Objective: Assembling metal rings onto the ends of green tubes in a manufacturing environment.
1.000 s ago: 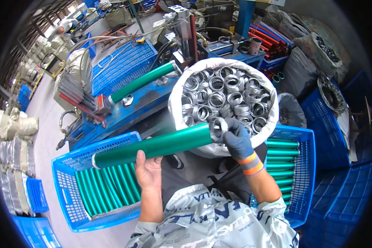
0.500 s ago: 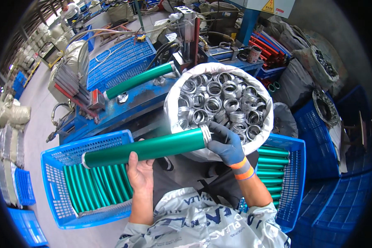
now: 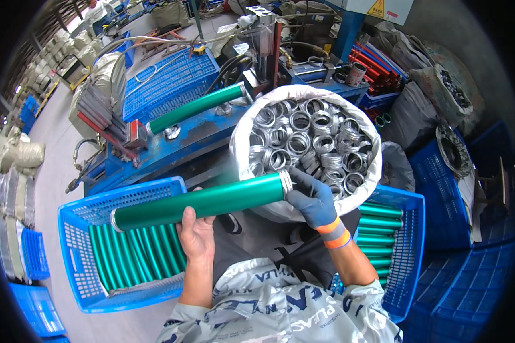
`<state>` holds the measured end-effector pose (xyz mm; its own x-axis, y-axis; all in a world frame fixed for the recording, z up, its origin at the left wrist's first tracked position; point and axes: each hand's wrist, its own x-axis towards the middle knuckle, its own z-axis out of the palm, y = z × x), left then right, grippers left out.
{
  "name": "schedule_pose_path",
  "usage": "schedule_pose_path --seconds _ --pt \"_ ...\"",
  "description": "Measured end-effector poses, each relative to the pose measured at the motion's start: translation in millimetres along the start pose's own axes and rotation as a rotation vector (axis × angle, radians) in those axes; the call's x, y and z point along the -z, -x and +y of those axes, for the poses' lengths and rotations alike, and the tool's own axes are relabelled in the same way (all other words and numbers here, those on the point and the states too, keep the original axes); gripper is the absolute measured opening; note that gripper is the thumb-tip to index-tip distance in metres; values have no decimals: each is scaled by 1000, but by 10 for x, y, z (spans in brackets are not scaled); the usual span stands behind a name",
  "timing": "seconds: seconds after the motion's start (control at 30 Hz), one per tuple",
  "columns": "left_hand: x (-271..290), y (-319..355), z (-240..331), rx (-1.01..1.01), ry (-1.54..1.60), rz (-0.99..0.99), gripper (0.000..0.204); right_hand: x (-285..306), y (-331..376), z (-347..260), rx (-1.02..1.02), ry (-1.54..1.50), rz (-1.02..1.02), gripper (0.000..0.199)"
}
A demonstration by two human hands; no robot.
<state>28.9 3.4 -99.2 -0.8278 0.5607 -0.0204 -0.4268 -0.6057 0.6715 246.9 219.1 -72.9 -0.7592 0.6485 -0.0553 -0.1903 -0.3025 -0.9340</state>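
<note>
Head view: a white sack point(image 3: 243, 150) of metal rings point(image 3: 298, 143) stands beyond the glossy green tube point(image 3: 200, 201), whose long axis runs left to right across the person's front, slanting toward the sack. The bare left hand point(image 3: 198, 235) grips its underside near mid-length; the gloved right hand point(image 3: 313, 200), nearer the tube's right end, closes on the silver ribbed collar point(image 3: 286, 182) there.

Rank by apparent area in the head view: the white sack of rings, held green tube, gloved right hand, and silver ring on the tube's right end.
1. White sack
2. Held green tube
3. Gloved right hand
4. Silver ring
</note>
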Motion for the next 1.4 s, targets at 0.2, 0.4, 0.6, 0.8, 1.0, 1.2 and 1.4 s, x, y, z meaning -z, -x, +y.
schedule_pose_path --seconds 0.2,0.4,0.6,0.8,1.0,1.2,1.4 --pt "214 -210 75 -38 6 15 54 -249 -371 -82 -27 200 -53 62" --pt "509 -505 268 19 200 60 59 -72 -1631 -648 213 423 -75 49" --pt "589 -639 725 -5 286 215 52 -942 -3518 -335 439 1128 -223 65" --pt "1300 -609 1052 -104 142 315 47 -1693 -4808 490 343 2013 -337 51" --pt "1614 -849 1063 -119 101 352 46 -1624 -5196 667 247 2061 -258 38" --pt "1302 -1247 1140 -166 -78 229 49 -1884 -3786 -895 1070 1212 -212 66" --pt "-175 -2961 98 -45 -42 110 51 -518 -2361 -1839 850 260 96 59"
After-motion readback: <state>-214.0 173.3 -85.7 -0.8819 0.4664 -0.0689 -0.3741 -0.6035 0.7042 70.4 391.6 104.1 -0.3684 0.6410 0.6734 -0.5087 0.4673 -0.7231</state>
